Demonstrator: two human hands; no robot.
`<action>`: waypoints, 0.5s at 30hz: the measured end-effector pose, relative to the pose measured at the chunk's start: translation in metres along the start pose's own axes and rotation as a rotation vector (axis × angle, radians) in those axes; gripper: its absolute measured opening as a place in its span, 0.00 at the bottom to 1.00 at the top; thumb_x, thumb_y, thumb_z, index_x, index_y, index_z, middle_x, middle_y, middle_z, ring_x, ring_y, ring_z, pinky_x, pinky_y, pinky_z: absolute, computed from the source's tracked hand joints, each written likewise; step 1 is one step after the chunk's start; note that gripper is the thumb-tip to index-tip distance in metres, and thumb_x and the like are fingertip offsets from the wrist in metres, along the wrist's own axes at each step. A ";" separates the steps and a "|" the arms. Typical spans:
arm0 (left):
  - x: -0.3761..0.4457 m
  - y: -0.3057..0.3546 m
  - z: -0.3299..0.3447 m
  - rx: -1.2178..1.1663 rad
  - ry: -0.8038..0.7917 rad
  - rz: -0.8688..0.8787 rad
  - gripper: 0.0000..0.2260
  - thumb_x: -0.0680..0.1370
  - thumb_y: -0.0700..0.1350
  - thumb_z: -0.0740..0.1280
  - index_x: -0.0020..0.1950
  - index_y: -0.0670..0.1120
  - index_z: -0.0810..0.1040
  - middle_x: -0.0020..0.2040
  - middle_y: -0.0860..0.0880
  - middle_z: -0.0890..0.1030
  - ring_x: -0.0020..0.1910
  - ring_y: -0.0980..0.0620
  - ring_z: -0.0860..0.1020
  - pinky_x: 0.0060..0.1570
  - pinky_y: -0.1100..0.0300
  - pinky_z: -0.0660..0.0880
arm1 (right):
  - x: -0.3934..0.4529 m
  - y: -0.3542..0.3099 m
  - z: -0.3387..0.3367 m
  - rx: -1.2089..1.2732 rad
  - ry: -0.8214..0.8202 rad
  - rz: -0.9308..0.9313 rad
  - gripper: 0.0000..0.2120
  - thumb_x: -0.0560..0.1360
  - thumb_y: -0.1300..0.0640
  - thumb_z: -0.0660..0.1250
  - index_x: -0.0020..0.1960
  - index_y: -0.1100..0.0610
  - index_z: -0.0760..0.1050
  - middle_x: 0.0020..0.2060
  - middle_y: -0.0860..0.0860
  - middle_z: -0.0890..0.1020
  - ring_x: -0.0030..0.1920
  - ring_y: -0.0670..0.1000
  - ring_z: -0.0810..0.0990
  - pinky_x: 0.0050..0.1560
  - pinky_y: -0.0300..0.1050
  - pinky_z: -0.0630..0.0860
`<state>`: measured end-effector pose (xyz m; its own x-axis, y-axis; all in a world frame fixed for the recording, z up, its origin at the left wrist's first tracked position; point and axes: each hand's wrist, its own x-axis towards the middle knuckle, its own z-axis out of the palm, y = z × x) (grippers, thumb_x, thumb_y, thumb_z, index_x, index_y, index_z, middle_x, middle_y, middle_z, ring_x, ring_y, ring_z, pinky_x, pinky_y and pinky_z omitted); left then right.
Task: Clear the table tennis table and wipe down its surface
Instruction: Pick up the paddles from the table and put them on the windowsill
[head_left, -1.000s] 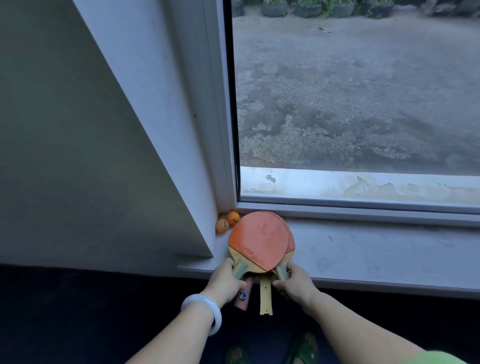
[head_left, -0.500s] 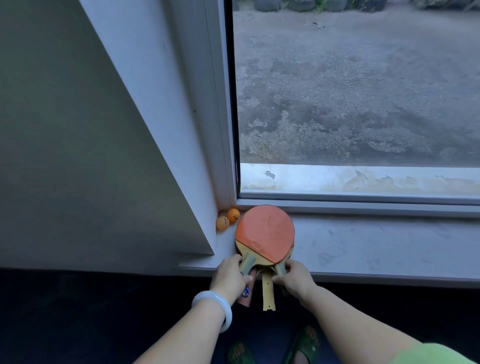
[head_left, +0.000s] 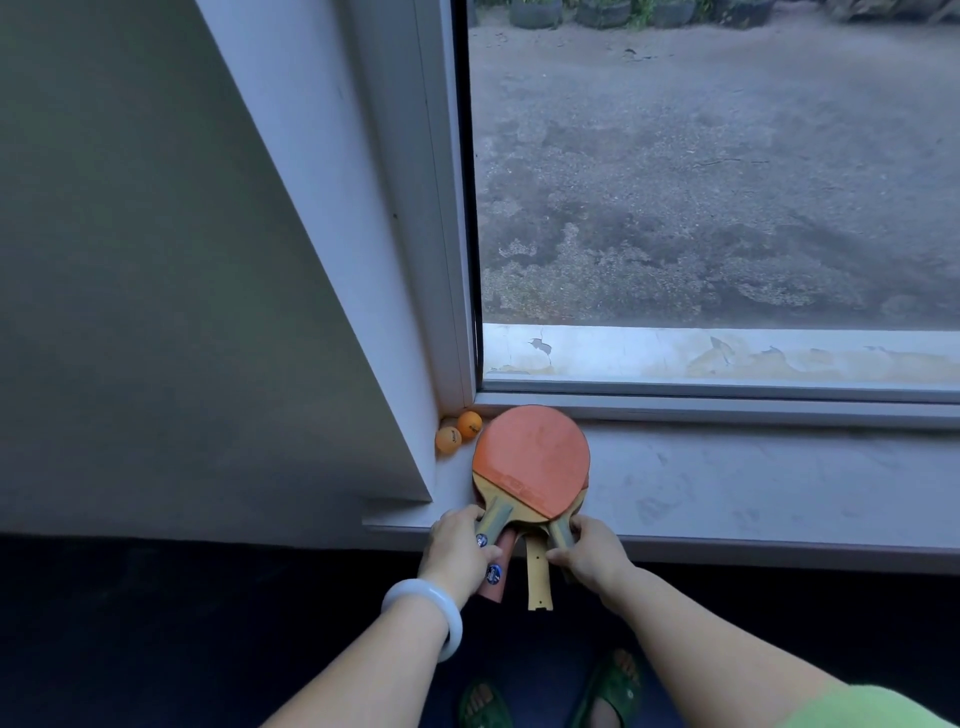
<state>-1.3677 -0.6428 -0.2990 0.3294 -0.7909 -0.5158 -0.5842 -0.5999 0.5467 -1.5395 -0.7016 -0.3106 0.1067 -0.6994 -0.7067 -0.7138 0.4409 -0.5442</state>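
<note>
Nearest the camera, two feet in green sandals (head_left: 613, 686) stand on a dark floor (head_left: 156, 634). Above them two bare forearms reach forward; the left wrist wears a pale bangle (head_left: 431, 613), and a green sleeve (head_left: 872, 709) shows at the lower right corner.

The left hand (head_left: 457, 553) has its grip clamped on the handles on the left of a stack of paddles (head_left: 532, 460), fingers curled round them with stickered handle ends showing by the knuckles. The right hand (head_left: 592, 553) has its grip clamped on a handle on the right of the same stack. Between the two hands one bare wooden handle (head_left: 537, 577) hangs free past the sill's front edge.

The paddles lie flat and overlapped on the grey window sill (head_left: 753, 483), red rubber face up, their handles pointing toward the person. How many paddles make up the stack cannot be told exactly.

Just left of the paddle heads, two orange balls (head_left: 458, 432) sit touching each other in the corner where the sill meets the white window frame (head_left: 415, 234).

Beyond the glass lies a worn outer ledge (head_left: 727, 356), then rough grey ground (head_left: 727, 182), with dark tyres (head_left: 535, 13) at the far edge.
</note>
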 end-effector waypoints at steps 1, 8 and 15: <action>0.000 -0.001 0.000 0.002 0.000 0.000 0.21 0.74 0.45 0.73 0.67 0.49 0.74 0.57 0.49 0.75 0.56 0.49 0.75 0.54 0.59 0.72 | 0.000 0.000 0.000 -0.003 0.000 -0.003 0.15 0.73 0.64 0.72 0.58 0.59 0.75 0.51 0.56 0.81 0.48 0.55 0.81 0.38 0.41 0.76; -0.003 -0.003 -0.003 -0.002 0.001 0.015 0.20 0.74 0.42 0.73 0.65 0.49 0.75 0.56 0.49 0.74 0.54 0.50 0.75 0.55 0.57 0.74 | -0.004 -0.001 -0.002 -0.057 0.013 -0.003 0.15 0.73 0.64 0.72 0.58 0.58 0.75 0.49 0.55 0.80 0.44 0.52 0.80 0.33 0.38 0.73; -0.008 -0.001 -0.008 0.031 -0.010 0.000 0.18 0.75 0.41 0.72 0.63 0.50 0.75 0.58 0.47 0.75 0.58 0.47 0.74 0.59 0.52 0.74 | -0.007 0.000 -0.018 -0.085 0.066 -0.026 0.14 0.70 0.67 0.73 0.54 0.59 0.77 0.49 0.53 0.80 0.52 0.55 0.80 0.53 0.46 0.78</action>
<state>-1.3634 -0.6368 -0.2904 0.3226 -0.7894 -0.5222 -0.6067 -0.5960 0.5261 -1.5525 -0.7071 -0.2973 0.0820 -0.7464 -0.6605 -0.7676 0.3754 -0.5195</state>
